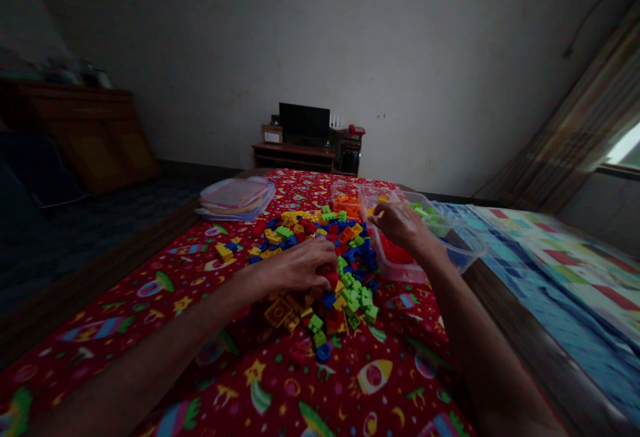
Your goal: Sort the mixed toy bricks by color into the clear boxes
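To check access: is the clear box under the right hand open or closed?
Open: the clear plastic box has no lid; red plastic bricks lie inside.

A loose heap of toy building bricks (350, 290) in green, yellow, blue, red and orange lies spread across a red rocket-print bedcover (380, 377); the bricks are chunky and studded, tumbled at all angles; one large yellow brick (277, 312) sits tilted at the near edge; just beside the heap, a clear plastic tub (387, 267) holds red bricks (395, 250); behind it, a second clear tub (345, 187) holds orange bricks (346, 205).
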{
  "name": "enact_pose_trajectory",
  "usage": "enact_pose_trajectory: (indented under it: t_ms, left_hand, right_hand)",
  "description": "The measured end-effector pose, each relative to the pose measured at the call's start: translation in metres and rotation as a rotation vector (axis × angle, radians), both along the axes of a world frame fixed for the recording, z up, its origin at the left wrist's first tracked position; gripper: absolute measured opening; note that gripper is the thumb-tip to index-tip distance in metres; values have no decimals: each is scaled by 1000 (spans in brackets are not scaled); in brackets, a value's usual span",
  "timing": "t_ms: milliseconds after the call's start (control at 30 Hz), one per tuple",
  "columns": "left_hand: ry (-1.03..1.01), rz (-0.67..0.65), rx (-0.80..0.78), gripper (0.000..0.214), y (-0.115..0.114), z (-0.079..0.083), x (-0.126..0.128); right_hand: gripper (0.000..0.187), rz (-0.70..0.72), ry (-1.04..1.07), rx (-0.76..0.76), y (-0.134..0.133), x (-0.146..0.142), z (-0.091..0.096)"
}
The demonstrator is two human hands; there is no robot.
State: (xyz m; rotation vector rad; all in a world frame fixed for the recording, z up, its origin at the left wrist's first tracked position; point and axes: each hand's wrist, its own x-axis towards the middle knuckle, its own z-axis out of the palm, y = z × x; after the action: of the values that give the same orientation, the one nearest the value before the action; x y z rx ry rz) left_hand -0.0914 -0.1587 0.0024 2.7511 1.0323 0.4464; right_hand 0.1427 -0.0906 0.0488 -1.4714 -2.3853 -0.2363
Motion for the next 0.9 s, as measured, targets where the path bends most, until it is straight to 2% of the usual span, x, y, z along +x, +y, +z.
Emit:
enact_pose_trajectory:
  t_ms: [100, 200, 300, 433, 500, 567, 667, 900]
  left_hand:
    - [-35, 73, -31, 10, 1, 7, -7]
    - [-102, 207, -76, 14, 5, 20, -18]
    - [-253, 359, -148, 19, 10, 27, -28]
    - [-486, 435, -287, 31, 17, 24, -36]
    - [-548, 477, -359, 38, 19, 22, -36]
    - [-588, 516, -430, 43, 19, 21, -35]
    - [-650, 526, -494, 45, 20, 21, -35]
    - [-772, 495, -505, 39, 22, 19, -39]
  right_hand:
    - [20, 230, -4, -117, -11, -29, -14]
    - [23, 333, -66, -140, -22, -49, -28]
    - [28, 358, -91, -168, -28, -57, -36]
    - [16, 416, -60, -278, -28, -58, -33]
    - [16, 405, -31, -279, -27, -56, -31]
    - [24, 376, 1, -230, -24, -55, -30]
    - [37, 382, 34, -150, -20, -53, -33]
    - [21, 396, 97, -194, -11, -53, -40]
